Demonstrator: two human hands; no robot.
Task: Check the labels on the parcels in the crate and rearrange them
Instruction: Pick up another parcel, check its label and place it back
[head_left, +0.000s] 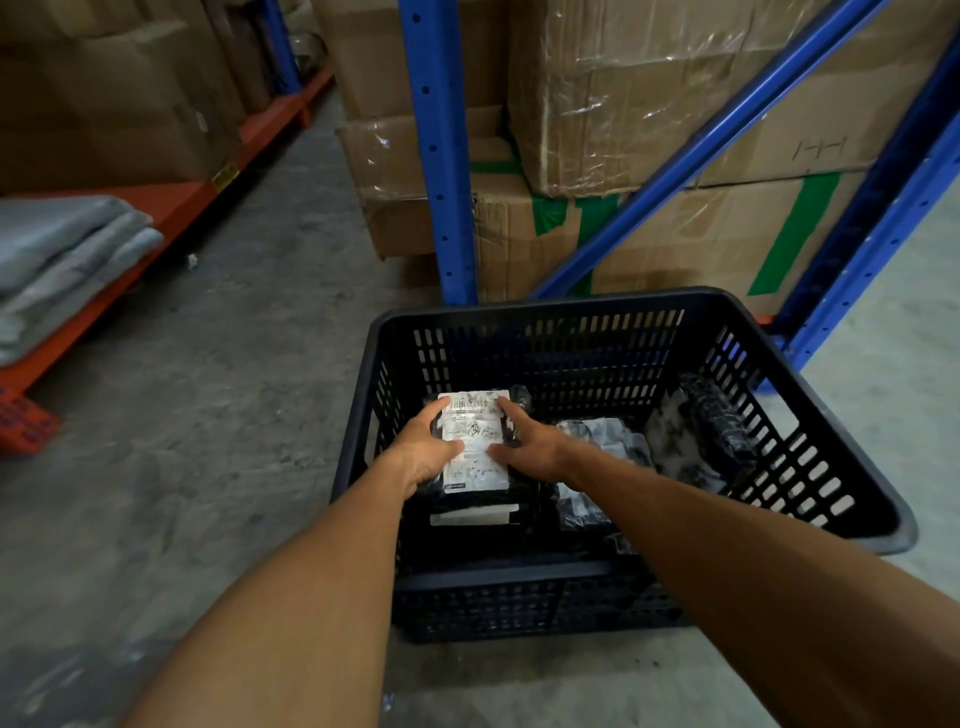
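Both hands are working inside the black crate (878, 512), which is sitting on the concrete floor by blue racking (441, 156) w/ cardboard boxes (623, 104). The left hand (423, 452) and right hand (535, 449) are clamping one black parcel (519, 410) from opposite sides, thumbs lying on its white label (474, 441), fingers curling round the edges; label is facing up twd the camera, so this looks like the checking step, print too blurred to read. The held parcel is sitting at the crate's left side, on or just above other black parcels; whether it's lifted clear, can't tell. Just below the grip, nearer the person, another parcel's label edge (470, 516) is showing. Right of the grip, a shiny-wrapped parcel (602, 441) is lying flat, and further right two more (711, 421) are leaning against the crate's right wall. Progress, judging by this: prob. early to mid. One label is being looked at, several parcels are lying unsorted and some face-down or tilted, so most checking & rearranging seems still to do.
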